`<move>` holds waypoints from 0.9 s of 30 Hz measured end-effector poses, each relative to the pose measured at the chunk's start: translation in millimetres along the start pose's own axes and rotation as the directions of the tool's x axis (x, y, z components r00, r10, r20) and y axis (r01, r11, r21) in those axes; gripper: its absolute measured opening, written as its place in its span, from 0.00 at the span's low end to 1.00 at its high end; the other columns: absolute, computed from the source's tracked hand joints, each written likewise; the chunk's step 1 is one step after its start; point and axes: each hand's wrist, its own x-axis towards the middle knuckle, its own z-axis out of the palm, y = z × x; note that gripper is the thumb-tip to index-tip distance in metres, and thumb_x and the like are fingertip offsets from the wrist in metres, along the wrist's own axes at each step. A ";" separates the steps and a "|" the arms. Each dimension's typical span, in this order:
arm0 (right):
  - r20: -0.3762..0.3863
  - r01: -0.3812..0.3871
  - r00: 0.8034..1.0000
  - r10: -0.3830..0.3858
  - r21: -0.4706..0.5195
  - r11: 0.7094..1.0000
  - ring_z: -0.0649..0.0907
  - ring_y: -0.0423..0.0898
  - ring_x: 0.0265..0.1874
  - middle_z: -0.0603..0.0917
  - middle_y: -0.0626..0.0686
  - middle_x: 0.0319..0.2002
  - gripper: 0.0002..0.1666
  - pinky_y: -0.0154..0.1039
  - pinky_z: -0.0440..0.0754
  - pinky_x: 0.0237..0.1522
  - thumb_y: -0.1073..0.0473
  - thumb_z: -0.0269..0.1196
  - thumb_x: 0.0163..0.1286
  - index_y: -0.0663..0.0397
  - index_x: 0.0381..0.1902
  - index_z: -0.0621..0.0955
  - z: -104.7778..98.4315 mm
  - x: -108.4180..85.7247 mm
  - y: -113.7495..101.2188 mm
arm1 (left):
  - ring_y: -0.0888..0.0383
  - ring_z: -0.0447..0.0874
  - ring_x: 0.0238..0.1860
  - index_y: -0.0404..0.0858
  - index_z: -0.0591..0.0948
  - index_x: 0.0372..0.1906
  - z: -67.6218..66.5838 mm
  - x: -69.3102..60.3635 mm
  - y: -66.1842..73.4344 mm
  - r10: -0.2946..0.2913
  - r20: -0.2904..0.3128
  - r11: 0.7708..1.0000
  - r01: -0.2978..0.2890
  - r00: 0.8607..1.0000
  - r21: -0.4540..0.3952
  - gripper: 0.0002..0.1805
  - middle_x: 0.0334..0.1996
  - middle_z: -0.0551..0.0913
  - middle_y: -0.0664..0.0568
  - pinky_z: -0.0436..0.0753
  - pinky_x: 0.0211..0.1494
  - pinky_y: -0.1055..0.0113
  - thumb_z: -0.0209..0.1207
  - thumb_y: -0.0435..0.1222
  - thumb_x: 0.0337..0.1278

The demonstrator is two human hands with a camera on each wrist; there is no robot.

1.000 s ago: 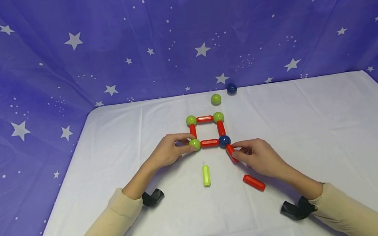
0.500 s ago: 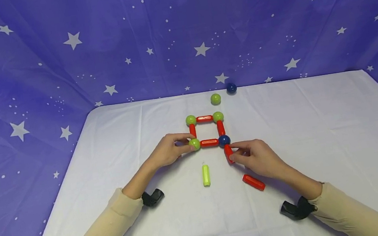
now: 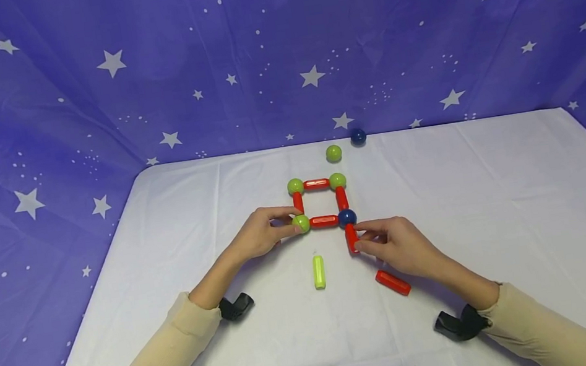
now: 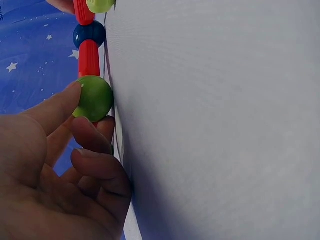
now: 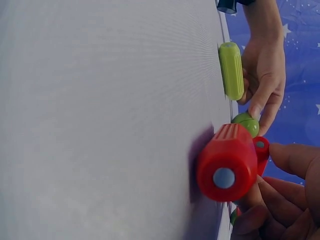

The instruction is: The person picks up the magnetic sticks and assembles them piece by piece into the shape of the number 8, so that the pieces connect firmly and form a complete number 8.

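Observation:
Four-sided and flat on the table, a frame of red magnetic rods has green balls at three corners and a blue ball (image 3: 347,218) at the near right one. My left hand (image 3: 262,232) pinches the near left green ball (image 4: 95,97) between thumb and fingers. With my right hand (image 3: 400,244) I pinch a red rod (image 3: 352,239) that meets the blue ball and points toward me. In the right wrist view, the end of a loose red rod (image 5: 227,165) looms in front and partly hides the right fingers' work.
A yellow-green rod (image 3: 319,272) lies in front of the frame, and the loose red rod is by my right wrist. Behind the frame sit a spare green ball (image 3: 334,153) and a dark blue ball (image 3: 358,137) near the table's back edge, before a starry purple cloth (image 3: 253,57).
The red rod in my right hand has swung leftward at its near end, from slanting to almost straight toward me. My left hand stays on the green ball.

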 end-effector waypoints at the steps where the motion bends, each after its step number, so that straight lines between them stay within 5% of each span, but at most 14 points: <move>1: 0.000 -0.001 1.000 0.001 0.001 1.000 0.78 0.44 0.26 0.86 0.48 0.35 0.24 0.36 0.78 0.23 0.58 0.69 0.65 0.61 0.57 0.82 -0.1 0.0 -0.1 | 0.57 0.76 0.21 0.44 0.84 0.55 -0.1 0.1 -0.2 -0.002 -0.001 1.000 0.002 1.000 0.000 0.18 0.42 0.83 0.49 0.78 0.27 0.64 0.68 0.39 0.59; 16: -0.044 -0.004 0.999 0.003 -0.020 1.000 0.80 0.43 0.25 0.87 0.50 0.36 0.20 0.38 0.80 0.23 0.59 0.67 0.66 0.61 0.54 0.84 -3.9 0.5 -0.9 | 0.57 0.76 0.21 0.44 0.84 0.55 -0.7 -0.8 0.5 -0.001 -0.004 1.000 0.001 1.000 0.002 0.18 0.42 0.83 0.49 0.77 0.27 0.64 0.68 0.40 0.59; 27: -0.212 0.092 0.970 -0.118 -0.128 0.988 0.78 0.46 0.26 0.87 0.52 0.35 0.15 0.37 0.74 0.26 0.61 0.66 0.66 0.63 0.48 0.85 -36.2 26.8 10.4 | 0.56 0.76 0.22 0.44 0.84 0.55 -0.5 -1.2 0.3 -0.004 0.000 1.000 0.004 1.000 0.001 0.19 0.42 0.83 0.49 0.78 0.28 0.64 0.68 0.40 0.59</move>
